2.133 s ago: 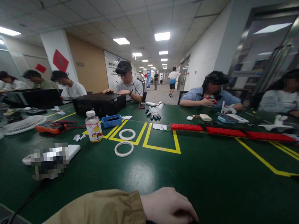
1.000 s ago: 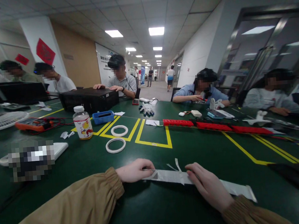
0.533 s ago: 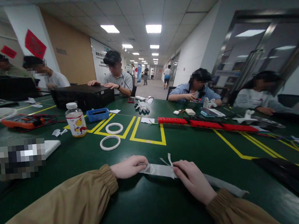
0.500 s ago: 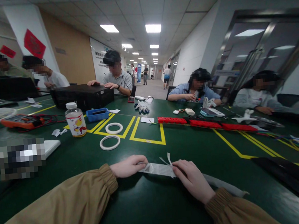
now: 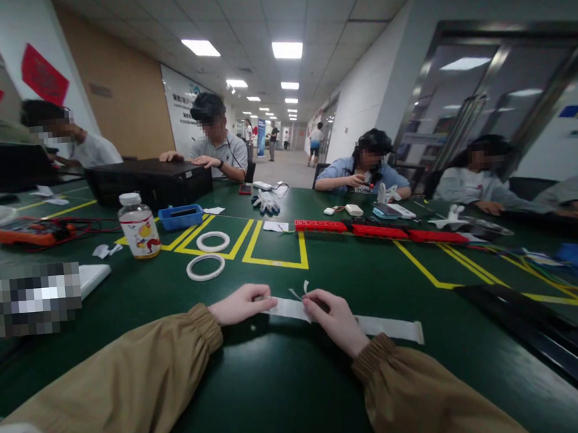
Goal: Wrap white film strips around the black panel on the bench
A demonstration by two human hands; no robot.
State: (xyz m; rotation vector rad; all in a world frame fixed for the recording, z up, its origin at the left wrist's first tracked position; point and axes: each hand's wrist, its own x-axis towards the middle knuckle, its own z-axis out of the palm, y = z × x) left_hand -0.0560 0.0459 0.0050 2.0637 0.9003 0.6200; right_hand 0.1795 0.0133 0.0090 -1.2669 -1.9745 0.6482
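Observation:
A flat white ribbon cable point(image 5: 392, 328) stretches across the green table in front of me, with a pale connector at its right end. My left hand point(image 5: 246, 304) pinches the cable's left end between thumb and fingers. Further along it, my right hand point(image 5: 333, 314) is closed around the cable. Two thin whitish strips point(image 5: 305, 286) stick up by my right fingertips; whether they are tape or paper I cannot tell. Beyond my hands lie two white tape rolls point(image 5: 205, 267), one behind the other.
A clear jar point(image 5: 139, 227) with a white lid stands left, near a blue tray point(image 5: 181, 217) and an orange multimeter point(image 5: 33, 232). Red strips point(image 5: 380, 230) run across the table. A long black panel point(image 5: 539, 343) lies right. Several people sit around the table.
My right hand has moved left, closer to my left hand. More of the cable now shows to its right, including the connector end. The camera view has shifted slightly.

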